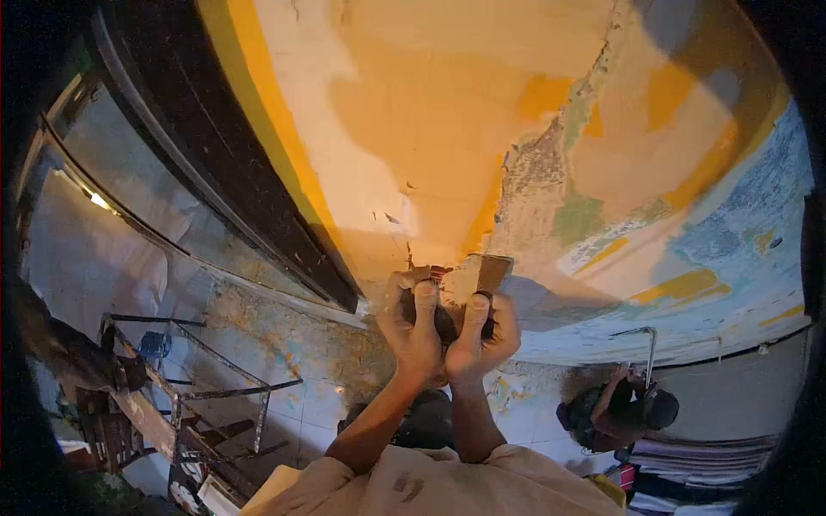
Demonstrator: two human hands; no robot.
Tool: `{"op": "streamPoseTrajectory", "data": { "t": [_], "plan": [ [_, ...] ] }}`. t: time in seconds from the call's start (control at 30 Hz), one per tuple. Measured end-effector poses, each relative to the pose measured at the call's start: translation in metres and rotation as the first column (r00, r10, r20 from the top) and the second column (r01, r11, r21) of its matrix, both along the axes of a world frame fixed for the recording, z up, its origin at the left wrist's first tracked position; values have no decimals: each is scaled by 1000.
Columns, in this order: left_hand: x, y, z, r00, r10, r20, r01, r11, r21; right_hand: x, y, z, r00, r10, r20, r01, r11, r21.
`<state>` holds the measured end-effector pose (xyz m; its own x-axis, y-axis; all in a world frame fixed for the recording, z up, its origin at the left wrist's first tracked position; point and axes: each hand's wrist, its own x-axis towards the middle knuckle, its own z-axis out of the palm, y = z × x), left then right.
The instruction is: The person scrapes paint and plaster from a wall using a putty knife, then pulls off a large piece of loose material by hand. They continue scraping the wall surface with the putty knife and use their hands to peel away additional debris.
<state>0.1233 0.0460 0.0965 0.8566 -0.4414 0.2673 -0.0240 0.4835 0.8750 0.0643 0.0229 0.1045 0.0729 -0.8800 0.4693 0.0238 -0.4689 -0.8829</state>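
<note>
My left hand [408, 325] and my right hand [483, 337] are close together in front of a patchy wall [430, 112]. In my right hand is a scraper [493, 273] with a wide blade, its dark handle partly hidden by the fingers. Pale paste [463, 279] shows beside that blade. My left fingers are wrapped round a second, dark scraper-like tool [418, 273], mostly hidden behind the thumb. Both tools point up toward the wall.
A dark door frame [215, 138] runs along the left. Below it stands a metal frame [219, 394]. At the lower right a person [602, 411] is near a metal pipe [651, 353] and stacked folded cloth [705, 464].
</note>
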Motion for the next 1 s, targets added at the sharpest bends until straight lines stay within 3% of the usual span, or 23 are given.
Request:
{"op": "streamPoseTrajectory", "data": {
  "t": [0.07,0.17,0.27,0.37,0.53,0.6,0.73,0.83,1.0],
  "plan": [
    [1,-1,-3,1000,-1,-17,1,1000,-15,-1,0,5,998,-26,-62,25,999,-20],
    [2,0,-12,999,9,-38,-10,1000,-25,-15,5,5,961,98,-257,-68,990,123],
    [2,-4,-18,999,47,5,-47,998,-42,-8,8,-18,957,93,-275,-98,995,-5],
    [4,-6,-4,999,18,-27,-19,999,-46,-18,9,-12,943,261,-207,-229,959,164],
    [9,0,-2,1000,-26,14,27,999,-40,-27,29,-32,899,375,-226,-266,878,399],
    [6,4,12,997,-56,-57,58,998,30,-29,34,-32,898,373,-232,-240,859,452],
    [16,12,10,973,-220,-74,228,964,139,-25,40,-52,931,263,-252,-169,925,342],
    [12,5,5,995,-99,9,98,990,99,-17,39,-49,946,181,-268,-122,968,221],
    [3,0,3,994,-56,-98,68,990,126,-17,42,-42,948,128,-292,-88,985,145]
  ]
}}
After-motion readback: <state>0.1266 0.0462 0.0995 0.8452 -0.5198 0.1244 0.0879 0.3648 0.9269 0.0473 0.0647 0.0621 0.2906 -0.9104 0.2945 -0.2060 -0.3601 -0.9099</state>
